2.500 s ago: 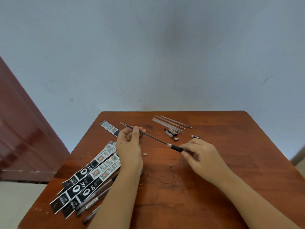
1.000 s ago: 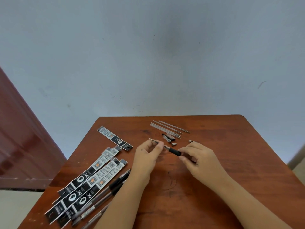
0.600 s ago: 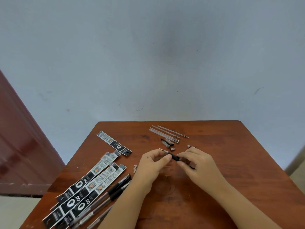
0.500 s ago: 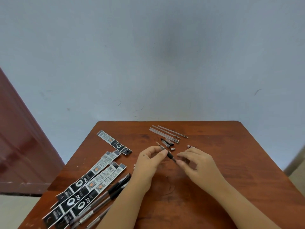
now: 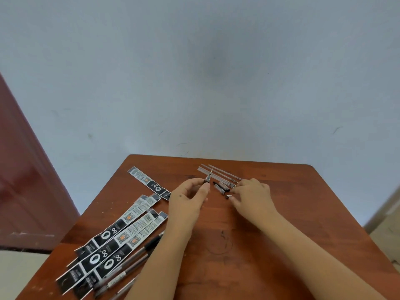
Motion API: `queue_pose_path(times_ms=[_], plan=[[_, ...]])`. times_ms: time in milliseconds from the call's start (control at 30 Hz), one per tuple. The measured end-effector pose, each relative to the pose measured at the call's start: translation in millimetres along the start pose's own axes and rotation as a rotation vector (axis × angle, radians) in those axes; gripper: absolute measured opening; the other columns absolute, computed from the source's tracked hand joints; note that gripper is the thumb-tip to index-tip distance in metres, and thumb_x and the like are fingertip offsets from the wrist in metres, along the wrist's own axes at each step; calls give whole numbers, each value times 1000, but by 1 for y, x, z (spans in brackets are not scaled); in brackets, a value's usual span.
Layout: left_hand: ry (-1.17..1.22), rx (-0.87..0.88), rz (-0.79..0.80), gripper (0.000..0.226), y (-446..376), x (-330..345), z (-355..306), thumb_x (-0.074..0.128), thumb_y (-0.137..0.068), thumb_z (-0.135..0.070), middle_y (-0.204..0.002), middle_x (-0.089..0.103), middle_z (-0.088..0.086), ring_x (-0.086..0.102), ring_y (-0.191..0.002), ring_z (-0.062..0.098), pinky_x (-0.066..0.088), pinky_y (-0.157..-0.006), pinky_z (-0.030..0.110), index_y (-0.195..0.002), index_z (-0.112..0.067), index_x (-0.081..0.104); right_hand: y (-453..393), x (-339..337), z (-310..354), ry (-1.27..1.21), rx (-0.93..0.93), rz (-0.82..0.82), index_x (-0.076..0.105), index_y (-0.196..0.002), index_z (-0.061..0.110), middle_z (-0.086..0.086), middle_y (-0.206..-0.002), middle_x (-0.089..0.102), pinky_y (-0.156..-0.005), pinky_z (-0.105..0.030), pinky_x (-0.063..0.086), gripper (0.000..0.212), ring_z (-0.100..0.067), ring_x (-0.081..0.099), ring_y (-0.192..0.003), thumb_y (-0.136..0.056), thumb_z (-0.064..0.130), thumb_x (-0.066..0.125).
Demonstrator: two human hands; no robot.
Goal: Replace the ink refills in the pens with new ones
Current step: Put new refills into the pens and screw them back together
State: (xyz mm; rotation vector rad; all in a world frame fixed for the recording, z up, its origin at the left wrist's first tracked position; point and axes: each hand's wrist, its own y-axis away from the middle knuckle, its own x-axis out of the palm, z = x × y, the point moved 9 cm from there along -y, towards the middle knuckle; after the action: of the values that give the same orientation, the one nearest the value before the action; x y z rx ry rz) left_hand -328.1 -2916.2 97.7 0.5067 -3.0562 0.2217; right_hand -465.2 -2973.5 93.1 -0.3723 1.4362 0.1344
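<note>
My left hand (image 5: 188, 198) pinches a pen (image 5: 207, 178) between thumb and fingers, its metal tip pointing up and away; most of the barrel is hidden in the hand. My right hand (image 5: 252, 197) lies to the right on the table, fingertips down beside a small metal pen cone (image 5: 228, 196). Between the hands lies a black pen cap (image 5: 219, 187). Several thin refills (image 5: 223, 175) lie in a loose bunch just beyond the hands.
Several black-and-white refill wrappers (image 5: 121, 232) are spread over the left of the wooden table (image 5: 270, 245), one more wrapper (image 5: 149, 182) further back. Several pens (image 5: 132, 267) lie at the near left. A wall stands behind, a dark red door (image 5: 23, 191) to the left.
The refill has slid into the barrel. My right hand has let go of the pen and moved right to the small parts. My left hand now holds the pen alone, tip up.
</note>
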Motion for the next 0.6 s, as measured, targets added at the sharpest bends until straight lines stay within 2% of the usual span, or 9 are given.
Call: queue_pose_path(times_ms=[133, 233, 367, 500, 600], plan=[[-194, 102, 19, 25, -1, 2, -6, 64, -81, -12, -68, 61, -12, 56, -64, -2, 46, -62, 12, -72, -35, 60, -9, 16, 2, 45, 15, 83, 54, -119, 23, -2, -121, 51, -97, -37, 30, 31, -21, 38, -118, -92, 31, 40], [-319, 196, 32, 18, 1, 4, -12, 65, -79, -12, -72, 59, -19, 54, -71, -14, 41, -63, 2, -76, -30, 62, -10, 21, 4, 29, -2, 89, 54, -120, 24, -1, -123, 50, -97, -37, 30, 31, -21, 38, -118, -94, 29, 39], [-469, 278, 38, 8, 3, 7, -15, 65, -80, -17, -74, 56, -21, 54, -74, -6, 38, -66, 0, -87, -22, 66, -6, 9, 5, -36, -52, -1, 58, -114, 21, 0, -118, 56, -93, -32, 32, 28, -18, 45, -112, -92, 30, 43], [-576, 310, 52, 9, 3, 12, -14, 65, -80, -19, -78, 58, -15, 56, -80, 4, 44, -74, 15, -89, -19, 68, 12, -16, -5, -335, -85, -129, 66, -98, 12, -2, -97, 67, -73, -18, 37, 19, -12, 55, -84, -85, 23, 57], [-640, 328, 84, 9, 6, 19, -13, 66, -80, -18, -80, 60, -10, 57, -83, 10, 48, -79, 28, -88, -18, 68, 30, -29, -16, -567, -81, -209, 69, -83, 12, 3, -76, 64, -64, -4, 38, 7, -8, 56, -71, -76, 14, 68]])
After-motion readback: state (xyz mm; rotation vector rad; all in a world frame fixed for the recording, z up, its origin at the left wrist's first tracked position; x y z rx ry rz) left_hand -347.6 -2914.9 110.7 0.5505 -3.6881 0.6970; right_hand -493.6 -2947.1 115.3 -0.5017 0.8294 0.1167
